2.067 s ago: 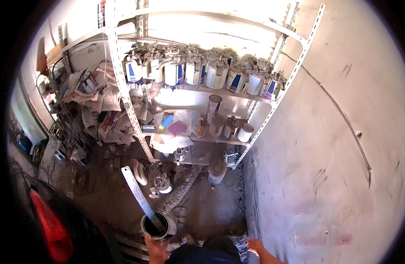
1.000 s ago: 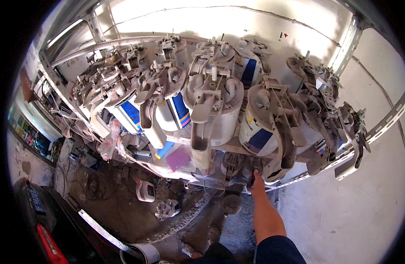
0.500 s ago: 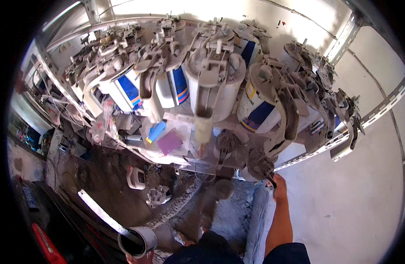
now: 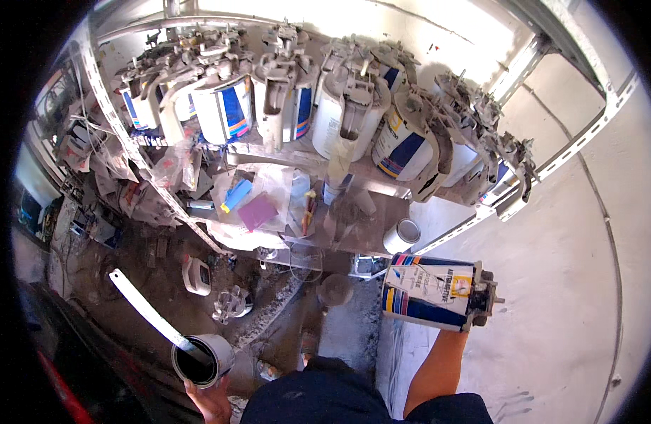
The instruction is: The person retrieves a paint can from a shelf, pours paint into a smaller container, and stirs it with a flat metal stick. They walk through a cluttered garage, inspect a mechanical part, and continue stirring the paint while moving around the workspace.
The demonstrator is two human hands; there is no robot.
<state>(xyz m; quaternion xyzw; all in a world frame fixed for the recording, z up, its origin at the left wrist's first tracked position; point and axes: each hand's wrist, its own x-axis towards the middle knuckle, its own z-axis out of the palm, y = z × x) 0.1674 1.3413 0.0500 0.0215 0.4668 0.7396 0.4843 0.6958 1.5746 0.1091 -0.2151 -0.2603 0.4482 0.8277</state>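
Progress, left to right: a flat strip (image 4: pixel 150 307) stands leaning inside an open can (image 4: pixel 223 353), so that can appears ready in hand; its interior is dark and the contents cannot be told. Lidded cans (image 4: pixel 224 116) stand in a row on the upper shelf, untouched. A small can (image 4: pixel 402 235) rests on the lower shelf (image 4: pixel 385 212), near its right end. A large can (image 4: pixel 428 290) is clear of the shelves, its lid (image 4: pixel 481 300) fitted. The two held cans are well apart and no flow is visible; how much is left undone cannot be established

Pose: the left hand (image 4: pixel 211 403) is low in the view, beside the person's dark clothing (image 4: pixel 315 399), its fingers grasping the open can at the near side. The right forearm (image 4: pixel 438 367) rises from a dark sleeve (image 4: pixel 453 410) to the large can, which is held in the air on its side, lid end to the right. The right hand is hidden behind it; its fingers are judged to be grasping the can, as no other support shows
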